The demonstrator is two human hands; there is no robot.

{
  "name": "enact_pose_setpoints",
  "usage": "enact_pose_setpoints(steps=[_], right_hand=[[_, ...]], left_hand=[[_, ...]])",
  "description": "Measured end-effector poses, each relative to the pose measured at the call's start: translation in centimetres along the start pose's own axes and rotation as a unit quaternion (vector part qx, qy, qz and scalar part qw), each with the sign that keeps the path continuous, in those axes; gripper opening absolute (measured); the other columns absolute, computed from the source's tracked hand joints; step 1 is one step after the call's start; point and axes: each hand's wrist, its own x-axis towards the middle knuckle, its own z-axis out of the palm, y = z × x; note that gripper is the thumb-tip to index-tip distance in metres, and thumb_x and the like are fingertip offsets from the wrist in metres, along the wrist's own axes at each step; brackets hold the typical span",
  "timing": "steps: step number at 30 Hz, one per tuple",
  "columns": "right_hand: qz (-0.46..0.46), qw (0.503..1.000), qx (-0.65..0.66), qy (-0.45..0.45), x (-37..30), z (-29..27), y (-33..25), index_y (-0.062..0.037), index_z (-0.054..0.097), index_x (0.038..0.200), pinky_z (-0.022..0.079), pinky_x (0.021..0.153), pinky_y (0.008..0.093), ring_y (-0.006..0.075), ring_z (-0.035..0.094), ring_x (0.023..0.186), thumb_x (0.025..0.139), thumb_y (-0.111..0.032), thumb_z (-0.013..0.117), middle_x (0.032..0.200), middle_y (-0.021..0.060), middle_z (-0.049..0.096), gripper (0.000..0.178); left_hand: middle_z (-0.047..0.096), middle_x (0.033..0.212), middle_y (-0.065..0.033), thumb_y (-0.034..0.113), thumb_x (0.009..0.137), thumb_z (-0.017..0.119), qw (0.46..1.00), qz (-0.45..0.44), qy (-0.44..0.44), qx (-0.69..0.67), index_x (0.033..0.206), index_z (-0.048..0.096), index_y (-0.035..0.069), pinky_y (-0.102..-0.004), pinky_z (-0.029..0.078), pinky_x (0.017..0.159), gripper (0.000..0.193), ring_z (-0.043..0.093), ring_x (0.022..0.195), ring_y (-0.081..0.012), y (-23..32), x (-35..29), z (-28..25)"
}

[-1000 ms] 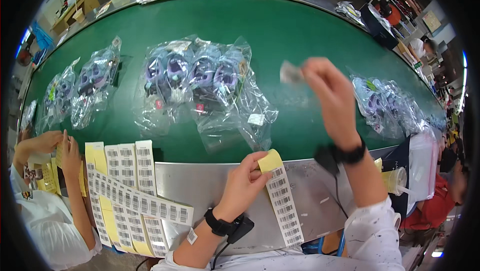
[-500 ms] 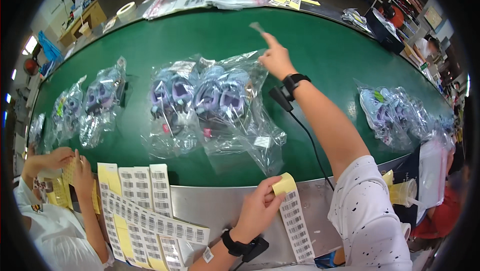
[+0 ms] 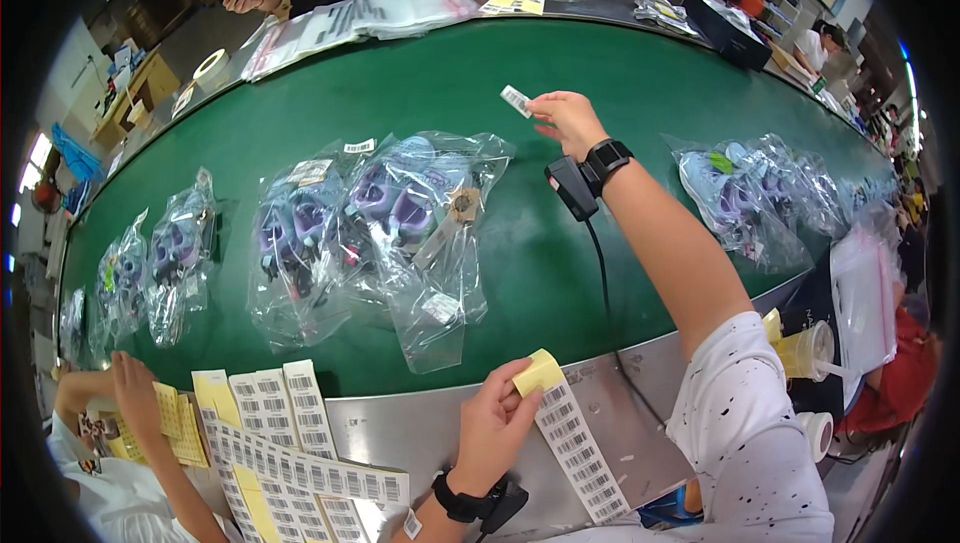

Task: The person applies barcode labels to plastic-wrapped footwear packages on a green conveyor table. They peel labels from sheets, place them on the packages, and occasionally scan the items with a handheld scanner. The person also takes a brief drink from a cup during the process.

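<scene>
My right hand (image 3: 572, 125) is raised over the green surface, pinching a small white barcode label (image 3: 516, 100) by its edge. Down at the metal edge, my left hand (image 3: 492, 433) grips a strip of barcode labels (image 3: 582, 451), its yellow backing curled over at the top. Left of my right hand lies a clear bag of light blue and purple shoes (image 3: 400, 198), with a brown round tag and a white label showing through. A second bag of shoes (image 3: 290, 228) lies against it, carrying a white label near its top.
More bagged shoes lie at the left (image 3: 180, 248) and right (image 3: 735, 193). Barcode sheets (image 3: 270, 408) overlap beside my left hand. A co-worker's hand (image 3: 135, 398) is by yellow sheets at lower left. Flat plastic bags (image 3: 415, 11) lie along the far edge. A cup (image 3: 805, 351) stands at right.
The bagged shoes sit farther left in view, and the nearest bag now lies apart from my right hand. My right hand has turned, showing the label more clearly. My left hand keeps the strip.
</scene>
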Motion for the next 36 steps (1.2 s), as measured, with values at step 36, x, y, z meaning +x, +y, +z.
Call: enact_pose_setpoints(steps=[36], right_hand=[[0.006, 1.0, 0.013, 0.001, -5.6, -5.6, -0.5, 0.003, 0.046, 0.127, 0.056, 0.073, 0.033, 0.0212, 0.067, 0.082, 0.084, -0.002, 0.063, 0.093, 0.0171, 0.067, 0.046]], left_hand=[[0.063, 0.115, -0.0179, -0.007, 0.09, 0.058, 0.999, 0.032, 0.039, -0.018, 0.131, 0.043, -0.003, -0.0237, 0.051, 0.083, 0.044, 0.063, 0.099, -0.0145, 1.8, -0.3, 2.3]])
